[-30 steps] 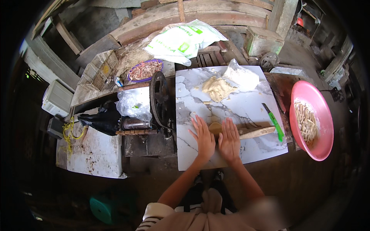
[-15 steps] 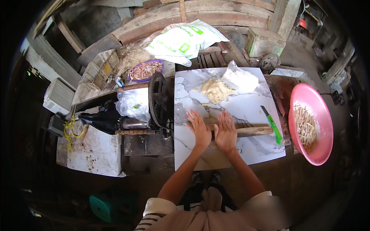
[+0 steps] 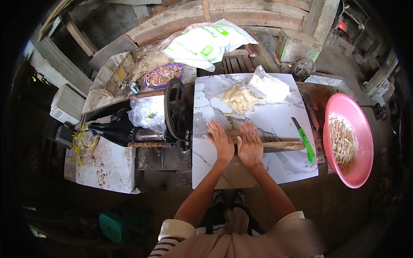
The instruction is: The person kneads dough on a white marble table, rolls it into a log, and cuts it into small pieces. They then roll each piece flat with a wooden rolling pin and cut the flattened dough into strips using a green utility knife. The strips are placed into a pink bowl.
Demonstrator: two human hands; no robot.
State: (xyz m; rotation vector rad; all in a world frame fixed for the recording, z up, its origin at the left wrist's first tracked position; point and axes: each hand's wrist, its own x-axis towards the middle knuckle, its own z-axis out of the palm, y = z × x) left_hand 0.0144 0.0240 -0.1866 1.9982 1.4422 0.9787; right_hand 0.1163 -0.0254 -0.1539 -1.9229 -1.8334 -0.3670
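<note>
My left hand (image 3: 220, 142) and my right hand (image 3: 250, 145) lie palm down on a wooden rolling pin (image 3: 282, 145), fingers stretched flat across it. Below them is a tan flattened sheet, probably dough (image 3: 236, 173), partly hidden by my hands, on a white marble-patterned board (image 3: 206, 107). Beyond my fingertips sit a lump of pale dough (image 3: 241, 99) and a clear bag of white powder (image 3: 269, 87). A green-handled knife (image 3: 307, 145) lies near the pin's right end.
Right of the board is a pink basin (image 3: 363, 142) of pale strips. To the left stands a hand-cranked machine with a large wheel (image 3: 174, 107) under plastic. Behind are a purple-rimmed tray (image 3: 165, 75) of strips, crates (image 3: 112, 73) and a large white-green sack (image 3: 211, 41).
Both hands have moved forward on the pin, away from my body, and more of the tan sheet shows between my forearms. My fingers remain stretched out.
</note>
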